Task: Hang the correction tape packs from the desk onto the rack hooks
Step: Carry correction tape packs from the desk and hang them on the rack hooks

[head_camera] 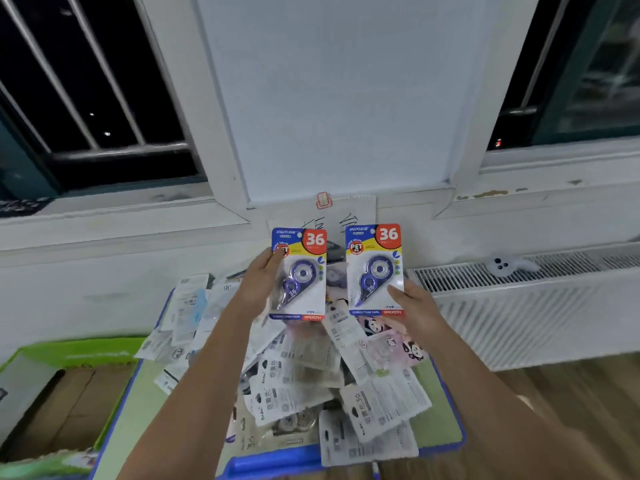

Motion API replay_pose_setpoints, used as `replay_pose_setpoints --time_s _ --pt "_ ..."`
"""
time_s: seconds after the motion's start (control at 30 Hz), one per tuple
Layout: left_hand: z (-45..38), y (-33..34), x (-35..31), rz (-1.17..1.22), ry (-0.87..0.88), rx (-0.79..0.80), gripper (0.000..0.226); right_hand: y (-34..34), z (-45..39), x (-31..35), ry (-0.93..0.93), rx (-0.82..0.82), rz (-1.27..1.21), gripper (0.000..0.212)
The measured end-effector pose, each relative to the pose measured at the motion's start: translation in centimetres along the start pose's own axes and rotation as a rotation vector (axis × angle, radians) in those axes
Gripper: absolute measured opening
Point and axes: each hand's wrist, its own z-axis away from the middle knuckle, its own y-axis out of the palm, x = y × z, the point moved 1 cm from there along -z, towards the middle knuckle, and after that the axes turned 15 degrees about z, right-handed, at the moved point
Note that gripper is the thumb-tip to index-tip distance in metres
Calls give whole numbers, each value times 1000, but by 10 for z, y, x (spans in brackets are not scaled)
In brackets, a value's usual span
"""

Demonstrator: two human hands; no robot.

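I hold two identical correction tape packs upright above the desk, each with a blue, yellow and red card marked "36" and a purple dispenser in the blister. My left hand (pixel 258 284) grips the left pack (pixel 299 273) by its left edge, thumb on the front. My right hand (pixel 414 306) grips the right pack (pixel 374 268) at its lower right corner. Beneath them, a heap of several more packs (pixel 311 379) lies mostly face down on the blue-rimmed green desk (pixel 446 434). No rack hooks are visible.
A white wall panel (pixel 339 98) rises behind the desk, with a handwritten paper sheet (pixel 356 211) clipped at its foot. A white radiator (pixel 526 306) stands to the right. A green cardboard box (pixel 69 393) sits open at the left. Barred dark windows (pixel 86 81) flank the panel.
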Motion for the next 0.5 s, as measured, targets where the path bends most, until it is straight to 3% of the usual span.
replay_pose_setpoints --time_s 0.07,0.27,0.5 --pt "-6 9 -5 0 25 69 26 -4 11 1 -28 -42 -31 33" --pt "-8 49 -6 -2 34 250 23 -26 57 -8 -63 -286 -47 18" --pt "25 134 16 7 -50 489 18 -77 141 -34 -32 -588 -96 16"
